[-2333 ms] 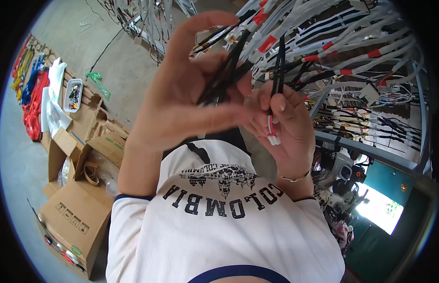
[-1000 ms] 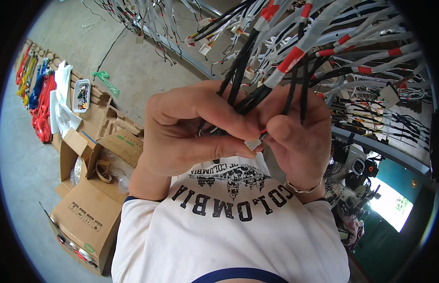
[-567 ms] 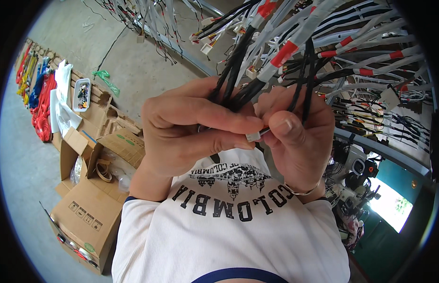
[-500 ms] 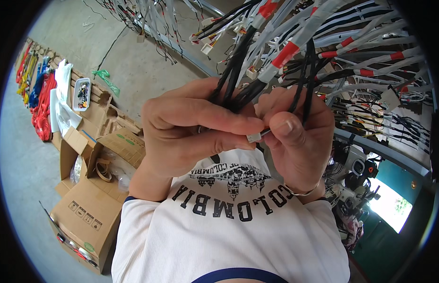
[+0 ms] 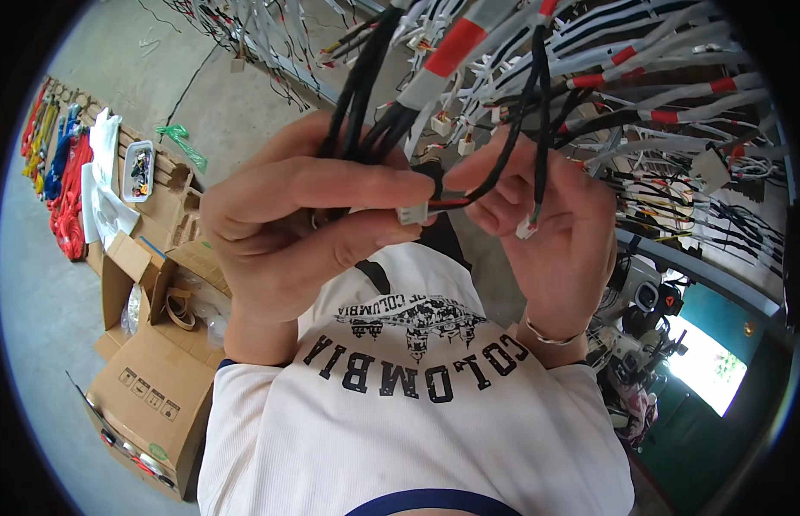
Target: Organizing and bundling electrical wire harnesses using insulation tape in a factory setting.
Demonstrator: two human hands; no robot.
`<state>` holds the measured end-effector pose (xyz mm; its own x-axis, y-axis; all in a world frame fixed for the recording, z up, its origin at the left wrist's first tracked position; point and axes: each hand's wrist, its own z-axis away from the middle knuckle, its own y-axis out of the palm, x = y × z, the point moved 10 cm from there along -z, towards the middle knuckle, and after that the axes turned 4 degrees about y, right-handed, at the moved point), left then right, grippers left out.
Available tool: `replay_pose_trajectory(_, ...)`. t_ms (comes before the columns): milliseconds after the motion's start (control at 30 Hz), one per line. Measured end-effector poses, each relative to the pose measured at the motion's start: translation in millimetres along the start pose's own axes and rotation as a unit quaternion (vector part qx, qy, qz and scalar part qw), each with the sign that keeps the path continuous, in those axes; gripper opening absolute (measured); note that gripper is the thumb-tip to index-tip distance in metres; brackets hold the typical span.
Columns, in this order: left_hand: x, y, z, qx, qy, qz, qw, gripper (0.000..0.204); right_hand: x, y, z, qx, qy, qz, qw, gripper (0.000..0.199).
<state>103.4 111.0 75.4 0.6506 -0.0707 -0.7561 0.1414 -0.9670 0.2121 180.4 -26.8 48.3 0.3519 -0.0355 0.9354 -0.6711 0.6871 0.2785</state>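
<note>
My left hand [image 5: 301, 215] is closed, its thumb and forefinger pinching a small white plug connector [image 5: 413, 213]. Red and black wires leave that connector toward the right and run into a black-sleeved cable [image 5: 508, 146]. Several other black-sleeved cables [image 5: 355, 107] pass down behind the left forefinger into the same hand. My right hand [image 5: 563, 211] is apart from the left, with loosely bent fingers and nothing visibly gripped. Another small white connector [image 5: 527, 227] hangs on a thin black cable in front of the right palm.
A thick wrapped harness with a red tape band [image 5: 454, 47] comes down from above. More harnesses [image 5: 675, 116] lie on a rack at the right. Cardboard boxes [image 5: 146, 378], a white tray [image 5: 138, 172] of small parts and red cord bundles [image 5: 69, 202] are at the left.
My hands have moved apart, the left going left with the pinched connector. My right thumb has come away from the connector, and the second connector now shows by the right palm.
</note>
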Motion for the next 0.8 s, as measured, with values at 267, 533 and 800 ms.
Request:
replay_pose_trajectory(267, 4.0, 16.4, 0.1, 0.001, -0.040, -0.046, 0.998, 0.016, 0.8, -11.2, 10.7, -0.029, -0.030, -0.060, 0.997, 0.025)
replay_pose_trajectory(533, 7.5, 15.6, 3.1, 0.007, -0.047, -0.074, 0.996, 0.019, 3.5, -36.2, 20.0, -0.117, -0.020, 0.034, 0.992, 0.016)
replay_pose_trajectory(800, 21.3, 30.5, 16.4, 0.026, -0.150, -0.016, 0.988, 0.021, 8.5, -15.5, 20.6, -0.058, -0.053, -0.052, 0.996, 0.023)
